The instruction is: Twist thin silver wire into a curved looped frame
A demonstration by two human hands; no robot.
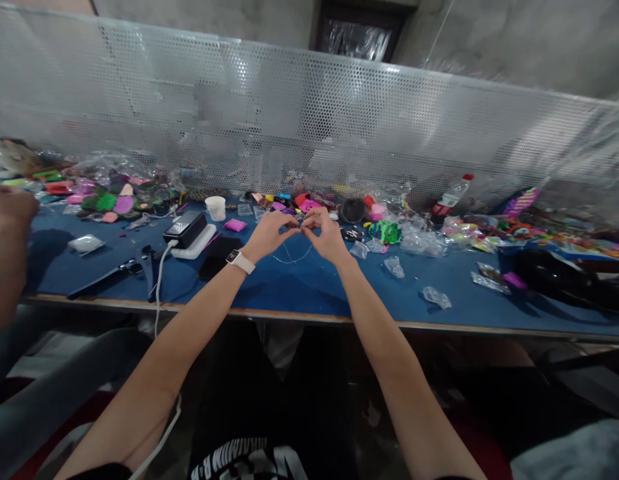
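Above the middle of the blue table, my left hand [270, 233] and my right hand [324, 233] meet, fingertips nearly touching. Both are closed in a pinch. From between them a thin pale thread [288, 261] hangs in a loose loop over the table top. Whatever else may be between the fingertips is too small to make out. A watch with a light strap [241, 261] is on my left wrist. Just behind my hands lies a heap of small colourful pieces [307, 201].
A white cup [216, 208], a black device with a display [186, 229], a pink packet [235, 225] and a folded black tripod [148, 267] are to the left. Plastic bags [422, 240] and a red-capped bottle [452, 199] stand right. Another person's hand [12, 207] is at far left. A perforated metal panel [289, 113] rises behind.
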